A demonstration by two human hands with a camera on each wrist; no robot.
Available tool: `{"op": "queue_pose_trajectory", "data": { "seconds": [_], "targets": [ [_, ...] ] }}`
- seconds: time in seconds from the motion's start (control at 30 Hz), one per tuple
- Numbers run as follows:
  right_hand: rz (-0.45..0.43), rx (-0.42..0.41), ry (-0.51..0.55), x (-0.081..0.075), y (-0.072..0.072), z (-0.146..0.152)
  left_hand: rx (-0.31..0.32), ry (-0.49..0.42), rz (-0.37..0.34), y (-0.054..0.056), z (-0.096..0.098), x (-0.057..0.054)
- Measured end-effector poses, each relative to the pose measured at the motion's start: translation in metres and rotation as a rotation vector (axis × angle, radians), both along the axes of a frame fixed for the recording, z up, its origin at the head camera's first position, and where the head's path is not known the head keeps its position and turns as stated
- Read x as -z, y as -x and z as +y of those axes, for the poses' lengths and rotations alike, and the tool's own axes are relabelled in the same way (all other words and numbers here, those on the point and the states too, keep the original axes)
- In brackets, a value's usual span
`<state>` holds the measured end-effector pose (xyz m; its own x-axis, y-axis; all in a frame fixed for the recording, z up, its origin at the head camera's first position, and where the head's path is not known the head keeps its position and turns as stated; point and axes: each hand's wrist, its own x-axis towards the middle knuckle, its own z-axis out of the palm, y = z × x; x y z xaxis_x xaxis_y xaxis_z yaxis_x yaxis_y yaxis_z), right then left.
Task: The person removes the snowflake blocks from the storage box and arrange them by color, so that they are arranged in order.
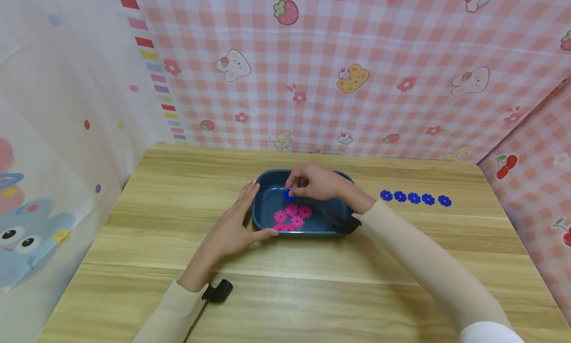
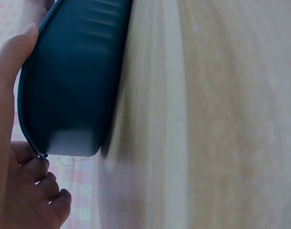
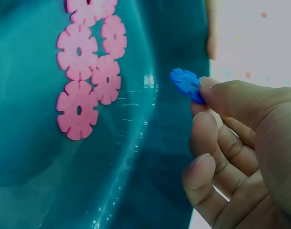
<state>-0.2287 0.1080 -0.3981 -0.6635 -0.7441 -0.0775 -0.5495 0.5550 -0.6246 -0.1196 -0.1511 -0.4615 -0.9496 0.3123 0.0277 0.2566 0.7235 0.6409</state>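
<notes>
My right hand (image 1: 318, 182) is over the dark blue tray (image 1: 325, 211), pinching a blue snowflake building disc (image 3: 185, 82) between thumb and forefinger. The disc is held above the tray floor. Several pink snowflake discs (image 1: 291, 210) lie flat in the left part of the tray, some touching. At the tray's left end, my left hand (image 1: 232, 229) grips the rim, its thumb along the front side and its fingers at the far left corner. The left wrist view shows the thumb on the tray's outer wall (image 2: 74, 71) and the fingers curled below.
To the right of the tray, several blue snowflake discs (image 1: 414, 198) form a row on the wooden table (image 1: 321, 293). A pink checked cloth (image 1: 312, 75) hangs behind the table. A black wrist mount (image 1: 217, 291) sits at the left cuff.
</notes>
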Motion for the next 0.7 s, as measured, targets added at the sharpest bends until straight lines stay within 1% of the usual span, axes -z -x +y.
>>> {"op": "queue_pose_trajectory", "data": {
  "seconds": [0.2,0.43,0.57,0.7],
  "targets": [
    [0.020,0.067,0.040,-0.005,-0.012,0.017,-0.007,0.009,-0.003,0.000,0.001,0.000],
    [-0.003,0.156,0.149,-0.001,-0.024,0.041,-0.008,0.006,-0.005,0.000,0.001,-0.001],
    [0.000,0.227,0.172,0.002,-0.030,0.053,-0.003,0.007,-0.009,0.000,0.001,-0.001],
    [0.002,0.280,0.188,0.003,-0.035,0.064,-0.002,0.004,-0.002,0.000,0.001,-0.001]
  ]
}}
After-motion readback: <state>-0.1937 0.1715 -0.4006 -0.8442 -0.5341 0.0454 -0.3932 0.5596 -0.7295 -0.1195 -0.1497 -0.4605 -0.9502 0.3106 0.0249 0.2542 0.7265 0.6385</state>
